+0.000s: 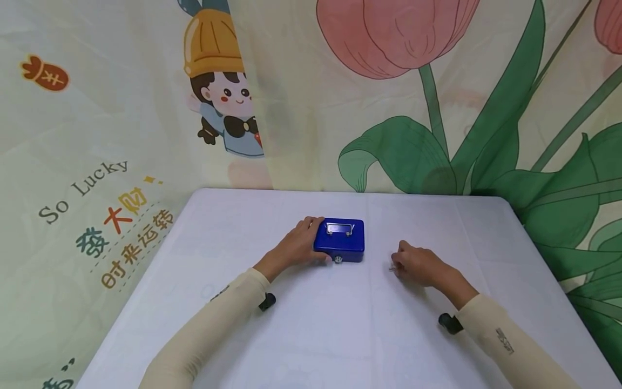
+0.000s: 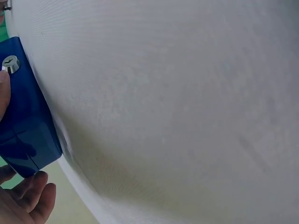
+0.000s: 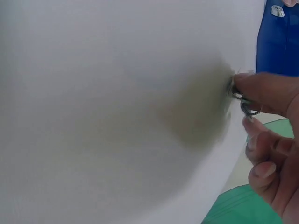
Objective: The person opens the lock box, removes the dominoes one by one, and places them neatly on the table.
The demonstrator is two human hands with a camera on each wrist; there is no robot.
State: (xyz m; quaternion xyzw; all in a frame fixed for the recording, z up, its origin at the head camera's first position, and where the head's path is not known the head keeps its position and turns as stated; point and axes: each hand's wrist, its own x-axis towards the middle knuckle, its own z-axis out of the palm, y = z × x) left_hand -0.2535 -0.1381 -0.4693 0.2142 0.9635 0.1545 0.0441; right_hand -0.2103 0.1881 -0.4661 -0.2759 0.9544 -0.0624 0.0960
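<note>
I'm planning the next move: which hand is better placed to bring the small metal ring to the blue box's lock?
Right, most likely: the right hand holds the small metal ring, apart from the blue box. The left hand is occupied gripping the box beside its lock.

head cam bright, soft shadows on tbl (image 1: 320, 324), glare on blue box (image 1: 339, 244); wrist cams dimmer, r blurry.
</note>
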